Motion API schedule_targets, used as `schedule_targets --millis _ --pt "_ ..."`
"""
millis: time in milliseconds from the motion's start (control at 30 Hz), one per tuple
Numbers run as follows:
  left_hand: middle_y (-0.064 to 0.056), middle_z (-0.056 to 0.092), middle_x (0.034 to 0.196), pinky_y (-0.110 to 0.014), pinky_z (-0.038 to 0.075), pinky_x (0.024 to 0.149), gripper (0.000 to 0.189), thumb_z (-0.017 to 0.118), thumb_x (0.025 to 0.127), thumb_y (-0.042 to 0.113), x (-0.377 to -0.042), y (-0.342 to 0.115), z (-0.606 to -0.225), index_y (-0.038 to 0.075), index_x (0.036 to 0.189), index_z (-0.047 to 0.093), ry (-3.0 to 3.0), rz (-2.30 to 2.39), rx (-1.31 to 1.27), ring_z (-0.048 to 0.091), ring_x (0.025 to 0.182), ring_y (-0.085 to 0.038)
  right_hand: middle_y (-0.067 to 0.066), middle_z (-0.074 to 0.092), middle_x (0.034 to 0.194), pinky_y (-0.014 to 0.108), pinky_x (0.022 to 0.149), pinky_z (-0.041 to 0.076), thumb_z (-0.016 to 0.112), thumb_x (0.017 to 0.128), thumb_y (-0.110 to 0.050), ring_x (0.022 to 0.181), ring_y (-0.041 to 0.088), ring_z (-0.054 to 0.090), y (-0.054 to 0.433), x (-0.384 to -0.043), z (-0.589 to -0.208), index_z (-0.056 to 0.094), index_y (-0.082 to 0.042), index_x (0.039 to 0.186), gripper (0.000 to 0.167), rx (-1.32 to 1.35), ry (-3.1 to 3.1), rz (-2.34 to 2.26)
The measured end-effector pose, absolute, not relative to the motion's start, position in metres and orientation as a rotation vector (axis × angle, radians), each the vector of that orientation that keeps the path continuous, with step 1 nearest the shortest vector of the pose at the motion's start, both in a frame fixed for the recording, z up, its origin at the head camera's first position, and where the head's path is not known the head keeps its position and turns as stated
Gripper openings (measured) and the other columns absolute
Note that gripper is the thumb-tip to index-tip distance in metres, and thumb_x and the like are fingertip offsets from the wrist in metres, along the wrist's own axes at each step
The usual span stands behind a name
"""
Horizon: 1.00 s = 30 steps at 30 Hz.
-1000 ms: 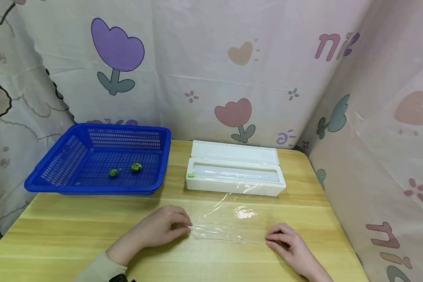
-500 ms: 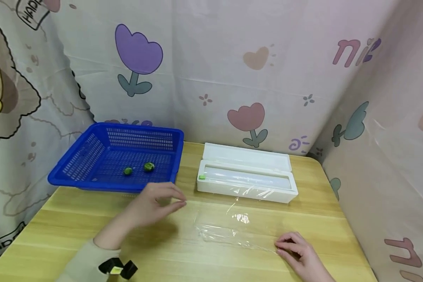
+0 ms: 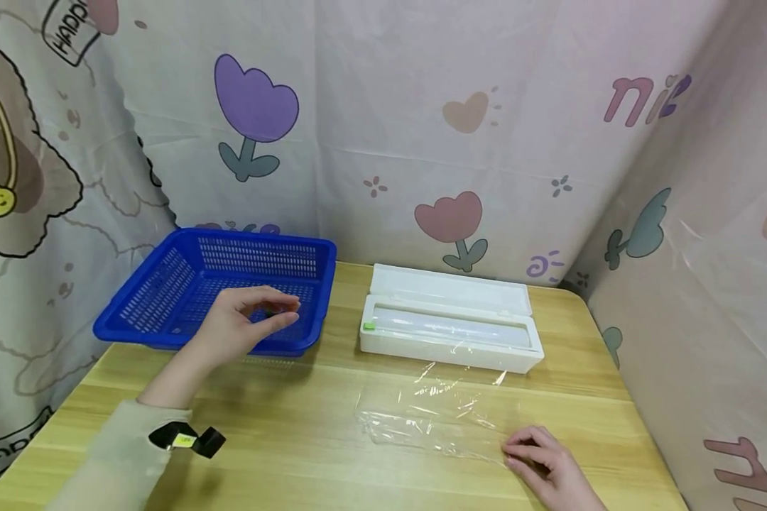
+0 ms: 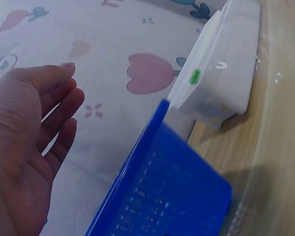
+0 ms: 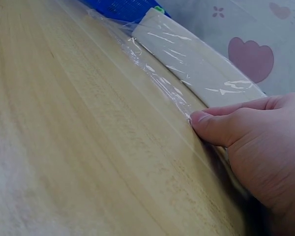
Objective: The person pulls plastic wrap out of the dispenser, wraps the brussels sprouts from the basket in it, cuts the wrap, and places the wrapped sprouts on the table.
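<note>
My left hand (image 3: 233,325) hovers over the near side of a blue plastic basket (image 3: 329,284). Its thumb and fingers are loosely bent with nothing between them, as the left wrist view shows too. A bit of something green (image 3: 270,311) shows through the gap of the hand; the rest of the basket's contents is hidden behind it. At the right, my right hand (image 3: 546,461) pinches the corner of a sheet of clear plastic wrap (image 3: 415,429) between thumb and fingers. The sheet runs from a white cling film dispenser box (image 3: 447,355) and lies partly wrinkled on the table.
The dispenser's lid (image 3: 450,289) is raised at the back, and a green slider (image 3: 369,326) sits at its left end. A printed curtain (image 3: 358,106) hangs behind and beside the wooden table (image 3: 332,475). A black wrist strap (image 3: 174,434) is on the left sleeve.
My left hand has let go of the wrap's left corner and moved left and up to the basket. The right hand keeps its pinch. The whole view has shifted slightly.
</note>
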<state>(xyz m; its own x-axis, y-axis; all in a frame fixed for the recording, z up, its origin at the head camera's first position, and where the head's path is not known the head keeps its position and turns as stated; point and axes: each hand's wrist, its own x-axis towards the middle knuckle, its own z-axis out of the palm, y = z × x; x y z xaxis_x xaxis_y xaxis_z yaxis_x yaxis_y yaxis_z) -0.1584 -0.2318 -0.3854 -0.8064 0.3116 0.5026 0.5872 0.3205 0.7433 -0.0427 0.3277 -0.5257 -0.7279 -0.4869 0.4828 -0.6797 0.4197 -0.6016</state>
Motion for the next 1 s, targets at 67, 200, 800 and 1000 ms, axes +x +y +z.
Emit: schedule_targets --millis 67,200,800,1000 --pt "-0.004 0.078 0.11 -0.023 0.058 0.083 0.028 0.079 0.093 -0.004 -0.163 -0.237 -0.384 0.01 0.117 0.08 -2.361 -1.484 -0.773 0.071 0.098 -0.014 0.002 0.068 0.113 0.015 0.083 0.054 0.082 0.078 0.019 0.103 0.013 0.063 0.329 -0.043 -0.527 0.08 -0.006 0.113 0.043 1.024 -2.445 1.205" --pt "-0.005 0.078 0.113 -0.024 0.059 0.082 0.027 0.077 0.097 0.005 -0.172 -0.251 -0.381 0.011 0.123 0.079 -2.448 -1.493 -0.695 0.072 0.099 -0.013 0.003 0.068 0.113 0.016 0.083 0.054 0.082 0.078 0.019 0.103 0.013 0.063 0.329 -0.043 -0.529 0.08 -0.006 0.113 0.043 1.024 -2.448 1.212" --pt "-0.015 0.076 0.121 -0.021 0.057 0.087 0.033 0.079 0.099 0.02 -0.218 -0.297 -0.39 0.003 0.128 0.075 -2.761 -1.464 -0.631 0.074 0.105 -0.012 0.001 0.068 0.114 0.018 0.08 0.056 0.081 0.082 0.017 0.103 0.012 0.063 0.328 -0.04 -0.526 0.081 -0.009 0.113 0.042 0.982 -2.474 1.239" --pt "-0.016 0.076 0.118 -0.025 0.059 0.086 0.031 0.078 0.098 0.01 -0.23 -0.306 -0.398 0.001 0.127 0.075 -2.802 -1.506 -0.666 0.075 0.105 -0.016 0.004 0.068 0.113 0.016 0.084 0.054 0.081 0.08 0.019 0.103 0.014 0.063 0.327 -0.04 -0.524 0.08 -0.007 0.112 0.041 1.01 -2.448 1.21"
